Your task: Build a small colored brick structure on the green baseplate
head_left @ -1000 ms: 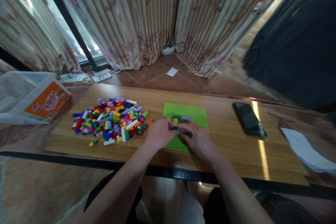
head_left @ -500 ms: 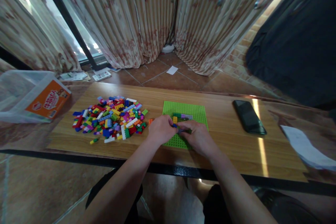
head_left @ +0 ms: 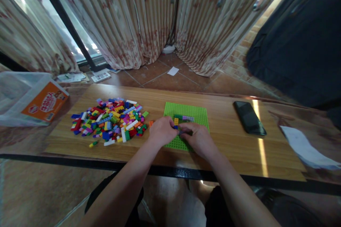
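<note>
A bright green studded baseplate (head_left: 201, 111) lies on the table under both my hands. On it, a row of green and pale purple toy bricks (head_left: 184, 117) runs sideways, with an orange-yellow brick (head_left: 176, 121) and a blue brick (head_left: 175, 127) at its left end. My left hand (head_left: 163, 132) is closed over the plate's left part, fingertips beside the blue brick; whatever they grip is hidden. From the right, my right hand (head_left: 197, 137) pinches a small purplish brick (head_left: 180, 132), partly covered by the fingers. The two hands' fingertips nearly meet there.
A wide heap of mixed bricks (head_left: 109, 118) spreads over the table's left side, with an orange brick (head_left: 151, 123) near my left hand. A clear plastic box (head_left: 23, 78) stands far left. To the right lie a black phone (head_left: 249, 117) and white paper (head_left: 306, 149).
The whole view has shifted slightly, moving things a little to the left in the picture. My hands stay at the same spot on the baseplate, with only slight finger movement.
</note>
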`<state>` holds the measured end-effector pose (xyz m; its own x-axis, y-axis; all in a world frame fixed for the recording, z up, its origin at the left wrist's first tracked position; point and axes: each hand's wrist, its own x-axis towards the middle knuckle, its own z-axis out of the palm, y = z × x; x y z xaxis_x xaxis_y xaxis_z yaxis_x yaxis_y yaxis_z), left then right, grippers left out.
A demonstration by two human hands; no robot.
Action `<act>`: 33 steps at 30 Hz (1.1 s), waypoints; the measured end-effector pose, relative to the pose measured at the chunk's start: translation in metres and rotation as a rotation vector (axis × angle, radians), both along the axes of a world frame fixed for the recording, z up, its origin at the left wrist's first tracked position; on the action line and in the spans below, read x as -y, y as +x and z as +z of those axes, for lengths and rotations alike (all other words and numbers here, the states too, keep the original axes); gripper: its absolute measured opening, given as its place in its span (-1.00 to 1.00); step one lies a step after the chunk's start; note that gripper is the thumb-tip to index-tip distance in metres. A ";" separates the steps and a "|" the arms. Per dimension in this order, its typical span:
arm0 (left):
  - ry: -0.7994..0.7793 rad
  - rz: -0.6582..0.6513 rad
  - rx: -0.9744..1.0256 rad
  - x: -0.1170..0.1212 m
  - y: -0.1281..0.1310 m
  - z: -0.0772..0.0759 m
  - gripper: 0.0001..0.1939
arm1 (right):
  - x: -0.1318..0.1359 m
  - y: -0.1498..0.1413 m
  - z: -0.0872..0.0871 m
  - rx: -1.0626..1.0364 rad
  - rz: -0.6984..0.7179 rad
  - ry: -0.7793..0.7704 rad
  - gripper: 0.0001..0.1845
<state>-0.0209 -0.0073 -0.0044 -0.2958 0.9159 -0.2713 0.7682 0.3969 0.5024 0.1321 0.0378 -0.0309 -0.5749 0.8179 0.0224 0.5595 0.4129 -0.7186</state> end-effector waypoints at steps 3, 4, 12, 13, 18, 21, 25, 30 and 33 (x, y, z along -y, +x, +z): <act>0.019 -0.016 0.005 0.002 0.000 -0.002 -0.83 | 0.001 0.000 0.002 -0.004 0.017 0.010 -0.64; 0.025 -0.019 0.009 0.002 -0.001 -0.003 -0.83 | 0.002 0.001 0.003 -0.008 0.021 0.003 -0.63; 0.097 -0.082 0.166 0.000 -0.015 -0.010 -0.89 | -0.013 0.021 0.001 -0.065 -0.068 -0.054 -0.70; 0.107 -0.086 0.180 0.000 -0.017 -0.011 -0.89 | -0.016 0.024 0.001 -0.046 -0.107 -0.035 -0.73; 0.146 -0.092 0.197 0.000 -0.018 -0.016 -0.88 | -0.018 0.026 0.002 0.025 -0.126 -0.003 -0.83; 0.148 -0.082 0.177 0.002 -0.015 -0.013 -0.88 | -0.014 0.021 0.004 0.046 -0.077 -0.004 -0.85; 0.106 -0.044 0.105 0.003 -0.009 -0.006 -0.82 | -0.012 0.017 0.007 0.093 -0.063 -0.032 -0.86; 0.065 0.002 0.042 0.003 -0.003 -0.004 -0.74 | -0.013 0.014 0.010 0.116 -0.078 -0.050 -0.85; 0.057 0.015 0.040 0.002 -0.002 -0.004 -0.75 | -0.014 0.014 0.008 0.101 -0.093 -0.074 -0.85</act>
